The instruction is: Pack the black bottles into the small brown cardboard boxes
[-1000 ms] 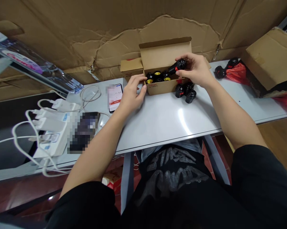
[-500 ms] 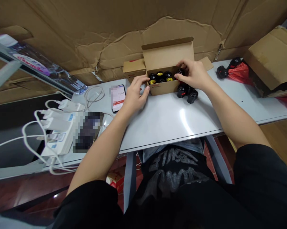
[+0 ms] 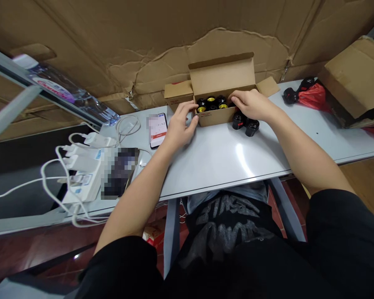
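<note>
A small open cardboard box stands on the table with its lid raised at the back. Several black cylindrical fittings sit inside, some showing a yellow threaded ring on top. My left hand has its thumb and fingertips on the left end of the box. Over the box's right end, my right hand is closed, fingertips down inside on a black fitting mostly hidden by them. In front of the box, by my right hand, two more black fittings stand on the tabletop.
Left are a lit phone, a dark blurred device, a white power strip with cables and a water bottle. To the right, a red bag with black pieces lies beside a larger carton. Cardboard covers the back.
My right hand has lowered a black fitting into the right end of the box. My left hand stays at the box's left end. The whole view has shifted slightly.
</note>
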The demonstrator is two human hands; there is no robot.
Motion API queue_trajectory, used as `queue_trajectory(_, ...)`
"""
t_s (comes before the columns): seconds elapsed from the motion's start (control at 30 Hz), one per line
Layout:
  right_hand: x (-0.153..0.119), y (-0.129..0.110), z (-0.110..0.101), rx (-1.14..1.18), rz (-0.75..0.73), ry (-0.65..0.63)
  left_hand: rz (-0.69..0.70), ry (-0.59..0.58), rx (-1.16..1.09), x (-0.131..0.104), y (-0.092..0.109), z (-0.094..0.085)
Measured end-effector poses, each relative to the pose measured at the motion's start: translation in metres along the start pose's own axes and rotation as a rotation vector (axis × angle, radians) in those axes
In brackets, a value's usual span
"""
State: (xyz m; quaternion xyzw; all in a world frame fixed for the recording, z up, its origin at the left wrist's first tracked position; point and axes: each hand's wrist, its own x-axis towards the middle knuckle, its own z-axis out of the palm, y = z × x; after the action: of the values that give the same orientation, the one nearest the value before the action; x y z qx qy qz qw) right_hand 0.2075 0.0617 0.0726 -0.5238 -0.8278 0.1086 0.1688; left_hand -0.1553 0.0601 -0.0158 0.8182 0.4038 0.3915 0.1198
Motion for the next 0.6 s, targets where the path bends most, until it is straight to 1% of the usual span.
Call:
queue_trajectory(0.1,-0.006,-0.013,-0.013,-0.101,0.027,0.028,0.002,-0.017,0.013,0.000,0.000,-0.001)
queue_trajectory(0.2,-0.015,-0.025,-0.029,-0.182,-0.057,0.061,-0.003,-0.031,0.021,0.000,-0.001,-0.001)
queue_trajectory(0.3,-0.031,-0.041,-0.039,-0.309,-0.139,0.036,0.001,-0.034,0.025,0.001,-0.001,-0.001)
queue_trajectory(0.4,-0.051,-0.065,-0.038,-0.441,-0.184,0.020,0.004,-0.023,0.027,0.000,-0.002,0.000)
queue_trajectory(0.5,-0.065,-0.088,-0.033,-0.524,-0.197,0.020,0.004,-0.002,0.020,-0.001,-0.003,0.002)
queue_trajectory(0.6,-0.071,-0.097,-0.029,-0.557,-0.165,0.006,0.004,0.006,0.023,-0.001,-0.004,0.002)
